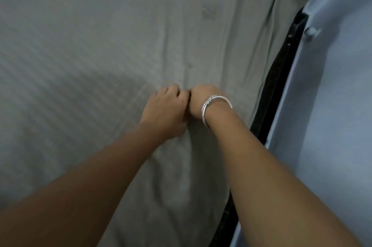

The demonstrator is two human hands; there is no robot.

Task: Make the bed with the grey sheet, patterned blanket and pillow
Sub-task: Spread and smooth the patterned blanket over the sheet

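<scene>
The grey sheet [100,45] covers the whole mattress and fills most of the head view. Long creases run up it toward the right edge. My left hand [167,112] and my right hand [199,99] lie side by side in the middle, knuckles touching. Both have the fingers curled down into the fabric, pinching a ridge of sheet between them. A silver bangle circles my right wrist. The patterned blanket and the pillow are out of sight.
A dark gap [281,77] runs along the bed's right edge, showing a black frame. Beyond it stands a pale blue wall [338,105] with a small round knob [311,32].
</scene>
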